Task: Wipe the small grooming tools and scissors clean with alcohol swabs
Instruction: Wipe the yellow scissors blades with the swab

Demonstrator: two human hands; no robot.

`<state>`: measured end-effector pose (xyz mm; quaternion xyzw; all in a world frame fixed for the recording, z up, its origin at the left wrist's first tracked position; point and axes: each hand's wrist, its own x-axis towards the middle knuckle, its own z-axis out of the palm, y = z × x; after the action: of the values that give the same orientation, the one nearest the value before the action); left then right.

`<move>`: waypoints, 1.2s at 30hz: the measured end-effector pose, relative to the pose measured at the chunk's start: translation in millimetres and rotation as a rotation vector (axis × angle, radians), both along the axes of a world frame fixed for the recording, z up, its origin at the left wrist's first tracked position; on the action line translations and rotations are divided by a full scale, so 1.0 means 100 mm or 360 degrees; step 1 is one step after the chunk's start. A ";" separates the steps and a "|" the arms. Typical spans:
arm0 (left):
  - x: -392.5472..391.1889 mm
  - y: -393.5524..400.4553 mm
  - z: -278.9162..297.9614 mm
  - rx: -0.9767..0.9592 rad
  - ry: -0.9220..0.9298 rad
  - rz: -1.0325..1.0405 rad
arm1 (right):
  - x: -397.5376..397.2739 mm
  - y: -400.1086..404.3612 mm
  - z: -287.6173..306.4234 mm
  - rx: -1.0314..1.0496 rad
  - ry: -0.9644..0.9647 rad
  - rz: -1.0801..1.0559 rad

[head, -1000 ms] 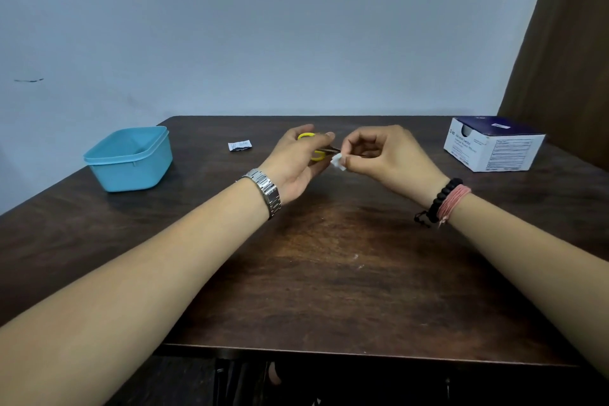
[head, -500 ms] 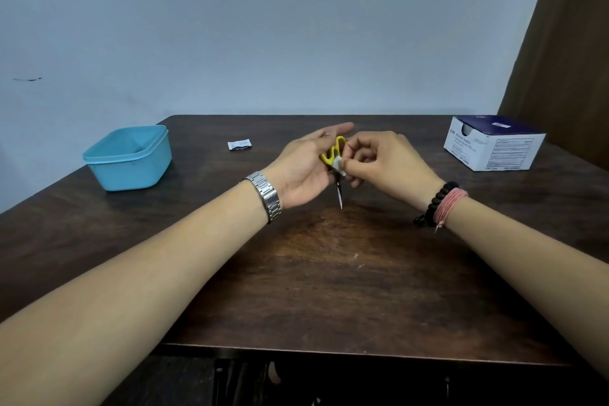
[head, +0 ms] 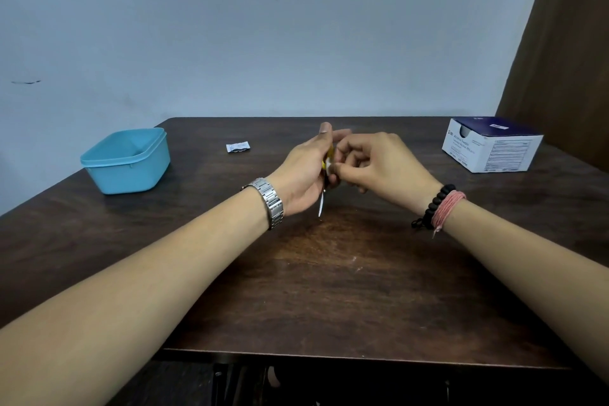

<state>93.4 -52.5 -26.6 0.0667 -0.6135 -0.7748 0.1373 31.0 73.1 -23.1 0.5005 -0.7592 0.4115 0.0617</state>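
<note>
Two hands meet above the middle of the dark wooden desk (head: 329, 290) in the head view, the only view given. The left hand (head: 304, 175), with a metal watch (head: 272, 204) on its wrist, holds the scissors (head: 322, 204) by their yellow handle, its fingers (head: 324, 133) curled around the handle so that only a sliver of yellow shows between the two hands. The closed metal blades point down toward the desk, their tip hanging just above the wood. The right hand (head: 379, 163), wearing a black bead bracelet (head: 433, 208) and a pink thread band (head: 446, 209), has its fingertips drawn together on a small white alcohol swab (head: 329, 165), pressed against the scissors just below the handle. How much of the swab wraps the metal is hidden by the fingers.

Off to the left, a light blue plastic container (head: 127, 161) stands well apart from the hands. A small torn white swab wrapper (head: 238, 147) lies flat between the container and the hands, nearer the far edge. At the right rear corner sits a white and navy box of swabs (head: 491, 148). A pale wall rises behind the desk, and a brown curtain (head: 566, 43) hangs at the right.
</note>
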 end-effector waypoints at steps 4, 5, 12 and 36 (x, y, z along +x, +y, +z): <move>0.05 0.05 -0.02 -0.0189 -0.0059 -0.0021 | -0.06 0.02 0.02 -0.0134 0.0059 -0.0145; 0.07 0.07 -0.01 -0.0190 -0.0073 -0.0071 | -0.10 0.04 0.03 -0.0192 0.0047 -0.0218; 0.09 0.14 0.00 -0.0219 -0.0024 -0.0074 | -0.19 0.07 0.03 -0.0170 0.0093 -0.0408; -0.02 -0.12 0.09 0.0417 0.0069 0.0307 | 0.10 -0.05 -0.04 0.0242 0.0195 0.0213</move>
<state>91.8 -64.8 -17.2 0.1258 -0.4949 -0.8326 0.2144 40.9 68.0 -27.5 0.5774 -0.7480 0.3244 0.0423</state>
